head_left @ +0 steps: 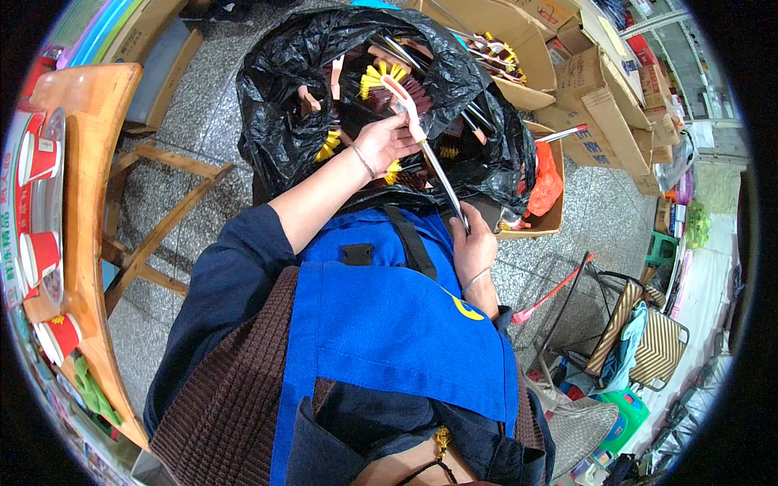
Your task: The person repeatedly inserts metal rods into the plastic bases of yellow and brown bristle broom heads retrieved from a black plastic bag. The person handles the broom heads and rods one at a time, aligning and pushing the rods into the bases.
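Note:
A long-handled brush with a shiny metal tube handle and a pale pink curved head slants in front of me, over a big black plastic bag. My left hand is closed at the brush's pink neck, its fingers partly behind it. Lower down, my right hand grips the metal handle near its end. Inside the bag lie several similar brushes with yellow and dark red bristles, pink heads and metal handles. Bristles behind the held head overlap those in the bag, so I cannot tell them apart.
On the left stands a wooden table with red-and-white paper cups; a wooden stool frame is beside it. Cardboard boxes, one holding more brushes, fill the far right. At right are a folding chair and a red-ended stick.

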`<state>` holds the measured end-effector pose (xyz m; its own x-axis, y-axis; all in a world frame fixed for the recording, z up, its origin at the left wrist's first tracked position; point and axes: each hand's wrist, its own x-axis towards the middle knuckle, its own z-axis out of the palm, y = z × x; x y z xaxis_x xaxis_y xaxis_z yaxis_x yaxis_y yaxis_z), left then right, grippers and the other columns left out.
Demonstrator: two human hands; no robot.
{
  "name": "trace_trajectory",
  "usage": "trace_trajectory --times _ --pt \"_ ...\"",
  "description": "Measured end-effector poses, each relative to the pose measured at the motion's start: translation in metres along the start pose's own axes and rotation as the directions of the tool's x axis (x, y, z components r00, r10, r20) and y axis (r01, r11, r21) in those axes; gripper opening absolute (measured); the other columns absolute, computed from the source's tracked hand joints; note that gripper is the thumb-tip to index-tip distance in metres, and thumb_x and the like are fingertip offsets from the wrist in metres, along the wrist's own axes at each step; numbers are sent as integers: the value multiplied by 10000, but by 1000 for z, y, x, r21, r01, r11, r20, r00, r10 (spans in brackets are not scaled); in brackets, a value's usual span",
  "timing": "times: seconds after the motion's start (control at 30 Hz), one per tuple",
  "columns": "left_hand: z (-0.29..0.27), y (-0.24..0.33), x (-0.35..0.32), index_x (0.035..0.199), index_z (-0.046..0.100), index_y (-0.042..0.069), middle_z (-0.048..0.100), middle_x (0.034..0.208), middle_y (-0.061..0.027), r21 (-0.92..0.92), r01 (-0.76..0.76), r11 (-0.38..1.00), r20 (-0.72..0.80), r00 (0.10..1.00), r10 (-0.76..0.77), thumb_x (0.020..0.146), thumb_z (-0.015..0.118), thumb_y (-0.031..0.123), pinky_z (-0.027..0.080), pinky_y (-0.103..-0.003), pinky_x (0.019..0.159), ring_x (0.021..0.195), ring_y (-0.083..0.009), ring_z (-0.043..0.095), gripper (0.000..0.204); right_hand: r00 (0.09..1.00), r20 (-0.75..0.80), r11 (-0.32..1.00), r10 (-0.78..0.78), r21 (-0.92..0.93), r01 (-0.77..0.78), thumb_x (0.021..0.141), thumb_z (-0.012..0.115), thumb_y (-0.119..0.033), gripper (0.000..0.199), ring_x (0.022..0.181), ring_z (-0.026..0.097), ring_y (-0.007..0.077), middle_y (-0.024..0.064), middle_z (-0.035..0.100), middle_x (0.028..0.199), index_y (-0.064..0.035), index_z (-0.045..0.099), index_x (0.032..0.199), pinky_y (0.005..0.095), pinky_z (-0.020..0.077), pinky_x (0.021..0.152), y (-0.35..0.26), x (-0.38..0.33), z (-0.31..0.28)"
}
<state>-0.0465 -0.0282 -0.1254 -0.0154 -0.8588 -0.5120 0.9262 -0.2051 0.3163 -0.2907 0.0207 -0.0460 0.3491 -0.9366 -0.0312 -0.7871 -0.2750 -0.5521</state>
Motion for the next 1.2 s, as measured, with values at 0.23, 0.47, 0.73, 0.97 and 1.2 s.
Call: trace_trajectory --times 0.23,0.47,0.73,0.97,1.2 --pt "-11 -6 8 1058 570 82 630 969 -78 28 19 999 -10 1000 -19 934 561 239 487 -402 892 951 -232 609 200 999 -6 999 -50 2 50 845 628 -175 302 799 635 360 180 648 898 -121 592 1139 434 501 669 0 1 3" --pt "-9 -5 4 1035 590 91 627 959 -49 -24 -17 1000 182 983 21 911 603 240 483 -379 906 942 -189 603 195 999 -31 998 -37 53 38 834 638 -156 317 796 633 363 182 647 895 -118 589 1145 429 503 672 -2 1 4" --pt "-2 0 -1 1024 586 62 639 968 -58 61 -50 997 216 976 35 892 627 170 491 -393 919 955 -199 615 176 995 -88 996 -55 -72 49 817 663 -139 339 792 619 329 136 607 932 -142 596 1149 403 500 661 -6 -2 -2" --pt "19 0 -18 1020 590 77 644 1008 -81 139 -106 985 245 967 69 879 638 167 481 -402 921 998 -210 610 174 949 -265 983 -174 -108 151 801 660 -80 303 747 603 301 104 600 873 -130 630 1098 376 491 637 -8 -9 -14" --pt "32 4 -32 1004 562 38 647 937 -99 205 -142 968 228 969 94 886 615 114 541 -377 799 864 -222 652 150 761 628 280 162 711 -645 902 582 -100 291 578 524 88 36 603 754 -11 566 1179 202 404 476 -1 -7 -37"
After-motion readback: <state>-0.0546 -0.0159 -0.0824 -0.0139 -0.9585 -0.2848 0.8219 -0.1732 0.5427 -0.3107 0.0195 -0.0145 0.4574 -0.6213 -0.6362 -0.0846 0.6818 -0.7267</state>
